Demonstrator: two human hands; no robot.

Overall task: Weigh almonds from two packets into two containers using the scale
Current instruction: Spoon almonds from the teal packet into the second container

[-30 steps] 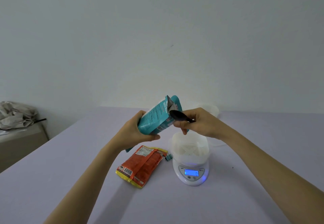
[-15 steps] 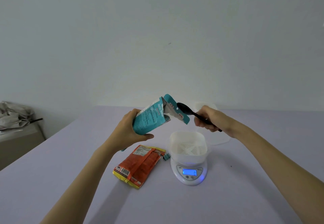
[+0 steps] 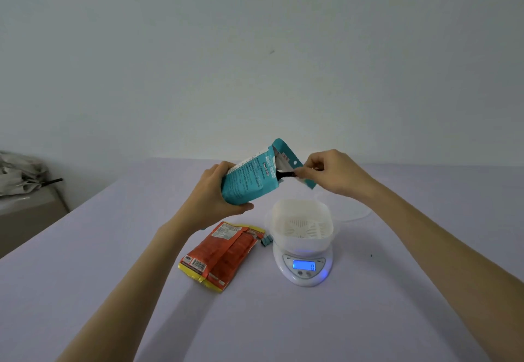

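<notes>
Lying flat beside the scale (image 3: 303, 269) is the orange packet (image 3: 224, 251).

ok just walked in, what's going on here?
A person is reaching into a packet with a spoon. The left hand grips a tilted teal packet; the right hand pinches a black spoon pushed into the packet's open top. A white slotted container sits on the lit digital scale below, nothing visible in it. An orange packet lies on the table beside the scale.

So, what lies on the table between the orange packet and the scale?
In the head view, a small teal clip lies there, at the orange packet's far corner, close beside the scale.
</notes>
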